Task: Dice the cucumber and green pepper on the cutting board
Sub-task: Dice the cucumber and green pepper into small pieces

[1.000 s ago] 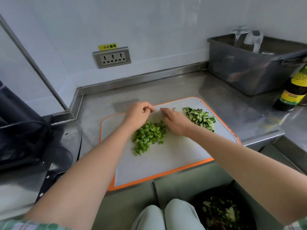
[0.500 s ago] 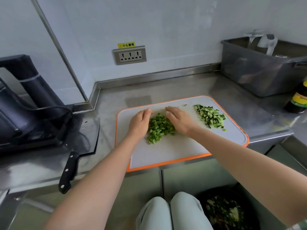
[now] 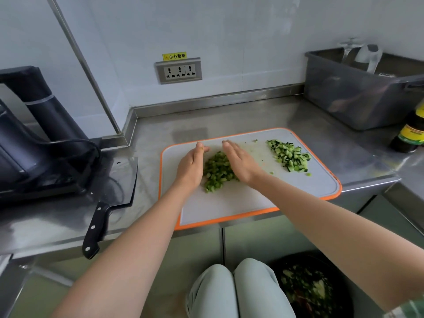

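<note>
A white cutting board [image 3: 241,203] with an orange rim lies on the steel counter. A heap of diced green pepper [image 3: 216,172] sits in its middle. My left hand [image 3: 191,166] stands on edge against the heap's left side, fingers straight. My right hand [image 3: 239,162] presses the heap's right side, fingers flat and straight. Diced cucumber [image 3: 289,154] forms a second pile at the board's far right, apart from both hands. A cleaver [image 3: 110,200] with a black handle lies on the counter left of the board, held by neither hand.
A black appliance [image 3: 34,138] with a cable stands at the left. A grey plastic tub [image 3: 364,88] sits at the back right, a dark bottle [image 3: 410,131] beside it. A wall socket [image 3: 179,71] is behind. A bin with scraps [image 3: 309,290] is below the counter edge.
The view has swung left and now shows the cleaver and appliance. My hands have straightened and drawn in around the green pepper, gathering it into a tighter heap.
</note>
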The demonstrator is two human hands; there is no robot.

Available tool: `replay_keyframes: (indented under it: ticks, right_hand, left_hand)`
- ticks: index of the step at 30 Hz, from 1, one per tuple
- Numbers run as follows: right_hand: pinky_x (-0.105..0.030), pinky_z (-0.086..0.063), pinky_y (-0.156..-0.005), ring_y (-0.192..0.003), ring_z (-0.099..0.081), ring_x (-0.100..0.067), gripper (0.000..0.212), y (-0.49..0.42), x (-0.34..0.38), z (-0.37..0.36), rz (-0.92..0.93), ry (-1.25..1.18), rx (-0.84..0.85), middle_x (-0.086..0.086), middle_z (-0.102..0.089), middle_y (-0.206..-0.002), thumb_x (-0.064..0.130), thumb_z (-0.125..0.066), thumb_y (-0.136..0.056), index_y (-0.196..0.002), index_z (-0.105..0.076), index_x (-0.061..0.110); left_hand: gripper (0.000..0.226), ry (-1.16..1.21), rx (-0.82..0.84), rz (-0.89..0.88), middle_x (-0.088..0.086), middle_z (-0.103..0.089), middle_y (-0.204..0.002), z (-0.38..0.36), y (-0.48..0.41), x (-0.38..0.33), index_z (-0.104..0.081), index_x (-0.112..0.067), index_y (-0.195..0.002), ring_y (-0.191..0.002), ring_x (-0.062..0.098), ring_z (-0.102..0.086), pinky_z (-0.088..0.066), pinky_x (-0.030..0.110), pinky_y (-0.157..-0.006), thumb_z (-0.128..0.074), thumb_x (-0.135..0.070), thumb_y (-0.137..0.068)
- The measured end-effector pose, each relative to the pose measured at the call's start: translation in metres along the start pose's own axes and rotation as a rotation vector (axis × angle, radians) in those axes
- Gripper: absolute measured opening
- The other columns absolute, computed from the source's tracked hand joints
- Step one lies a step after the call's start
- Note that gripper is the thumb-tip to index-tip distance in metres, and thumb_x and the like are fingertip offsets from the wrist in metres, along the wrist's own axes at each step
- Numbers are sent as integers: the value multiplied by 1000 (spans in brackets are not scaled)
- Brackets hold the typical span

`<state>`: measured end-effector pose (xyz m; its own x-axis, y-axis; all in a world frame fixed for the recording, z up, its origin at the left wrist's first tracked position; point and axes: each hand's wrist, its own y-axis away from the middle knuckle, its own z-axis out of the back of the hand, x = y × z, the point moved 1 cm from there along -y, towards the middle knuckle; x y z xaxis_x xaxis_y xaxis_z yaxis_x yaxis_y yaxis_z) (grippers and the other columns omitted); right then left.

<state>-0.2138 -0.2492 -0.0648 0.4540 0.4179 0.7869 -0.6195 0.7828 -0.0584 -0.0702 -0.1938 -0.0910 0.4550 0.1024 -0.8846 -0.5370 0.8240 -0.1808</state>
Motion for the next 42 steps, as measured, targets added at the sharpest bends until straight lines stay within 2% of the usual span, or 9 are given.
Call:
replay_keyframes:
  ticks: [6, 14, 18, 21, 26, 29, 34, 39, 42]
  right_hand:
    - [-40, -5, -119, -147, -13, -29, 58, 0, -27, -4, -183, 345, -92, -16, -26, -155, 39, -13, -104, -147, -31, 4]
    - [-38, -3, -121, -149, -7, -18, 59, -2, 11, -34, -30, 31, -48, -8, -15, -160, 40, -14, -105, -153, -19, 6]
    - [-41, -1, -120, -148, -9, -21, 60, -11, -10, -17, -146, 166, -172, -10, -19, -159, 42, -11, -104, -151, -25, 8]
    - [-42, -4, -120, -147, -14, -28, 58, -5, -9, -28, -116, 250, -42, -13, -23, -157, 39, -12, -104, -151, -25, 7]
    - [-35, -15, -116, -143, -25, -24, 54, -3, 6, -21, -19, 86, -85, -12, -33, -153, 38, -17, -105, -146, -34, 8]
    - [-41, -4, -118, -147, -14, -23, 56, -12, -1, -12, -95, 236, -73, -10, -24, -158, 41, -13, -105, -150, -28, 11]
    - [-34, -30, -104, -132, -42, -29, 52, -15, 4, -12, -24, 48, -131, -14, -51, -139, 42, -21, -105, -132, -51, 9]
    - [-36, 0, -119, -148, -10, -19, 56, -33, 0, -13, -91, 193, 10, -7, -20, -159, 42, -16, -105, -150, -29, 13]
    - [-33, -5, -119, -148, -15, -17, 55, -26, -4, -22, -14, 234, 99, -4, -28, -157, 44, -19, -104, -149, -33, 16]
  left_hand:
    - [52, -58, -32, 22, 9, -62, -127, -1, 16, -1, -64, -7, -120, -122, 22, -52, -35, 24, -95, -28, -41, -102]
    - [29, -130, -60, -36, 8, -66, -121, 2, 17, 6, -63, -10, -119, -114, 24, -58, -43, 30, -96, -45, -11, -97]
    - [29, -146, -68, -51, 6, -65, -123, 0, 19, 3, -63, -11, -121, -115, 22, -57, -41, 27, -95, -44, -15, -99]
    - [30, -117, -77, -40, 5, -64, -123, 0, 19, 3, -63, -10, -120, -116, 21, -57, -39, 25, -95, -42, -18, -100]
    - [31, -134, -69, -51, 7, -65, -122, 2, 18, 2, -63, -10, -120, -115, 24, -57, -39, 26, -93, -41, -19, -101]
    - [31, -167, -66, -63, 7, -63, -126, 2, 15, 2, -61, -8, -123, -119, 23, -54, -37, 25, -96, -42, -15, -100]
    - [31, -182, -75, -66, 6, -63, -126, 8, 0, -3, -62, -8, -122, -120, 22, -54, -38, 27, -99, -40, -14, -100]
    - [33, -174, -62, -33, 6, -62, -128, 6, -9, 3, -62, -9, -123, -121, 22, -53, -36, 26, -96, -39, -18, -101]
    - [30, -166, -66, -63, 7, -66, -121, 2, -7, 10, -64, -10, -118, -116, 24, -57, -39, 28, -94, -41, -20, -101]
